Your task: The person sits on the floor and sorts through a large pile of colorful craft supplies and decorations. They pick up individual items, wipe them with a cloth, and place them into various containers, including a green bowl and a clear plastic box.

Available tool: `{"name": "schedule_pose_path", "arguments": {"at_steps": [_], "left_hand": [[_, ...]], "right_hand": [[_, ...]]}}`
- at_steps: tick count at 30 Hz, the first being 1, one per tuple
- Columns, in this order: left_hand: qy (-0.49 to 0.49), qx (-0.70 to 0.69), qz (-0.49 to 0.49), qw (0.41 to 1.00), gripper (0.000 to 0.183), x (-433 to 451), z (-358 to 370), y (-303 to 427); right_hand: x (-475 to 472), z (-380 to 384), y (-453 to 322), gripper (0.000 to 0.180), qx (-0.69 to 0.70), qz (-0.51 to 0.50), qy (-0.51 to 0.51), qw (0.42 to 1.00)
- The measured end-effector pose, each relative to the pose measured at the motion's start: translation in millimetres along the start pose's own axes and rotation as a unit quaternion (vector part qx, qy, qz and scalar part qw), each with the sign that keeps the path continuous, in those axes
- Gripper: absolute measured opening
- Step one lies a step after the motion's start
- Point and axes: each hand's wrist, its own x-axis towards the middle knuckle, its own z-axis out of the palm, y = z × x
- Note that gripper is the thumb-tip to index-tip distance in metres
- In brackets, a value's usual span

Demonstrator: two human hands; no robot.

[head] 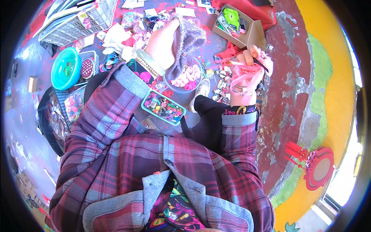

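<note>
My left hand [162,42] grips a fuzzy purple-grey cloth [189,40], which hangs down over part of a clear round bowl [177,89]. Pink scrunchies [185,77] lie in that bowl. On the other side, my right hand [246,62] is raised and closed around a pink hair accessory [265,61] with a dark clip part. Sheer pink ribbons [246,75] trail from it across my palm and wrist. Below the right hand, many small hair clips [223,87] are spread on the floor.
A teal-rimmed tray [163,107] of small trinkets sits near my shoe [202,90]. To the left are a turquoise basin [66,69] and a grey plastic crate [78,23]. An opened cardboard box [239,26] stands ahead, by a worn red wall [285,72].
</note>
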Motion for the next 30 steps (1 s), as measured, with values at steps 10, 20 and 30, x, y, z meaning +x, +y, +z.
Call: {"name": "schedule_pose_path", "arguments": {"at_steps": [10,20,30], "left_hand": [[0.035,0.319,0.157,0.934,0.021,-6.5,14.6,30.5],[0.057,0.057,0.098,0.992,0.023,-4.5,2.2,-1.2],[0.152,-0.453,-0.077,0.875,0.025,0.8,-30.6,61.5]], "right_hand": [[11.7,11.3,39.3,0.018,-0.333,-0.107,0.275,0.896],[14.1,10.3,47.2,0.013,-0.279,-0.017,0.207,0.938],[-1.3,-38.7,21.4,0.009,-0.289,0.077,0.316,0.901]]}}
